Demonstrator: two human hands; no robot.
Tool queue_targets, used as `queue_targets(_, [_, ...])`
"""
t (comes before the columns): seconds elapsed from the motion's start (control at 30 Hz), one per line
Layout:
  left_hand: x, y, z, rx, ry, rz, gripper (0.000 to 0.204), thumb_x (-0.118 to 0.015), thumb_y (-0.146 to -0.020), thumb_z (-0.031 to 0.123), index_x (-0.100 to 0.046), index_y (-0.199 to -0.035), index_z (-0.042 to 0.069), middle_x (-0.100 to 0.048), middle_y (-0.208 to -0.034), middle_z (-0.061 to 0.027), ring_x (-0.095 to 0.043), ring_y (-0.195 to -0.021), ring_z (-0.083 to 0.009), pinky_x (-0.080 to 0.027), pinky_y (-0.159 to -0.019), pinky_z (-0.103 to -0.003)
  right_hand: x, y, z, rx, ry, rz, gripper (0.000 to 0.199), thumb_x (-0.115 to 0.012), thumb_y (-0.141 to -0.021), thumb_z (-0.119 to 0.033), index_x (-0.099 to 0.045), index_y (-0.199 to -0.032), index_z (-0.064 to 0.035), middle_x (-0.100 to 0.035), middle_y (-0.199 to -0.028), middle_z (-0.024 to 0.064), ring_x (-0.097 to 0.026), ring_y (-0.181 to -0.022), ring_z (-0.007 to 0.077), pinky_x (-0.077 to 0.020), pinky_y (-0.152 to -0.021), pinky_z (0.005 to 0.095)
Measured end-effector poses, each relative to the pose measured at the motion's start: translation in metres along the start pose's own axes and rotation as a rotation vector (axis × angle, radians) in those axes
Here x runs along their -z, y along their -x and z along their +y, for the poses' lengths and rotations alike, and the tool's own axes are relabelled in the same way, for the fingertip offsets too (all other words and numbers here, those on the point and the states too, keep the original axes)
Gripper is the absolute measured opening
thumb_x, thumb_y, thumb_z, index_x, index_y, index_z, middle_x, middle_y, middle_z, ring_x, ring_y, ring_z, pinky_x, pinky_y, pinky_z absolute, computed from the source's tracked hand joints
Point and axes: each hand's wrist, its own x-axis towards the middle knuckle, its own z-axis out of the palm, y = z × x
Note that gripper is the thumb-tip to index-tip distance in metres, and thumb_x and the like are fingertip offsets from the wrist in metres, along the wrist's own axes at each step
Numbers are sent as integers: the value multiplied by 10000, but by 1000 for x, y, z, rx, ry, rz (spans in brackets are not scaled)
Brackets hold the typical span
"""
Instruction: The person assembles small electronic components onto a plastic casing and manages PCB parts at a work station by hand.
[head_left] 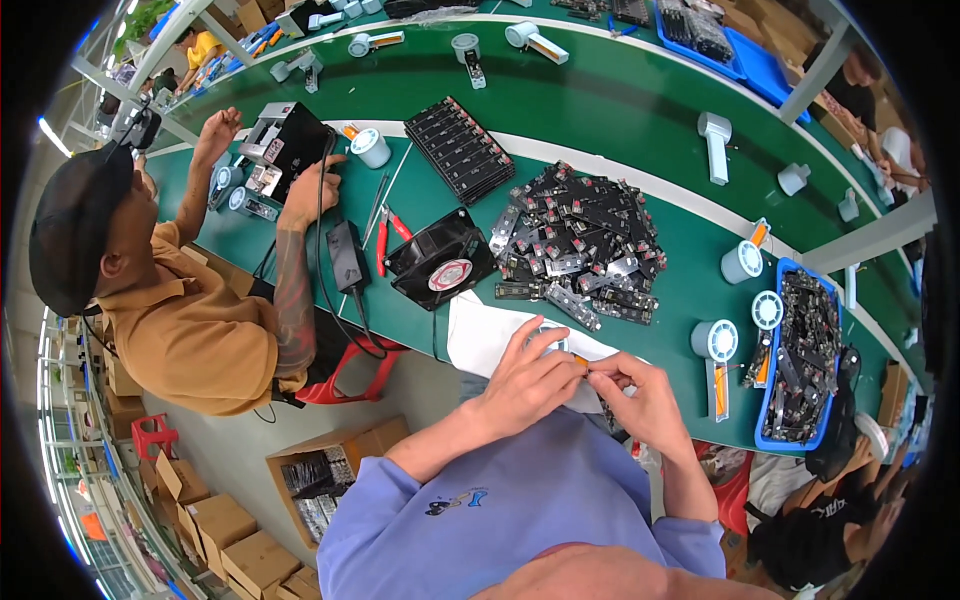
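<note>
Both my hands meet over a white sheet (478, 335) at the table's near edge. My left hand (530, 380) lies over a light-blue handheld fan (552, 340), its fingers curled around it and hiding most of it. An orange part (580, 360) shows at the fan's side, between my two hands. At that part my right hand (640, 400) has thumb and fingertips pinched together; whatever small piece they grip is hidden. Just beyond lies a heap of black circuit-board strips (580, 235). Left of the heap, a black box fan (440, 262) stands tilted.
Red-handled pliers (383, 240) and a black power adapter (348, 258) lie left. A blue tray (762, 425) of black strips stands right, beside fan units (715, 340). Beyond the heap is a stacked black rack (460, 150). A co-worker (190, 310) handles a black device (290, 140).
</note>
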Motion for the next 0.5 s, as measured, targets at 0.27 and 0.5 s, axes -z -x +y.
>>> queue_targets(0.27, [10,7,-1,-41,-151,111,375,-866,-729,52,-738,-1077,107,-710,-1140,-35,-646,-1136,-282,-452,-1052,-471,-5,-7,-9,-174,11,-16,168,-753,-967,-52,-703,-1084,58,-725,-909,53,-642,-800,48,-550,-657,238])
queue_targets(0.5, [4,39,24,399,531,64,444,-817,-808,-74,-651,-1216,-20,-641,-1249,-181,-654,-1190,-297,-528,-1026,-406,-12,-9,-2,-227,-258,-27,195,-723,-1002,-86,-686,-1140,46,-736,-964,66,-692,-825,98,-590,-732,266])
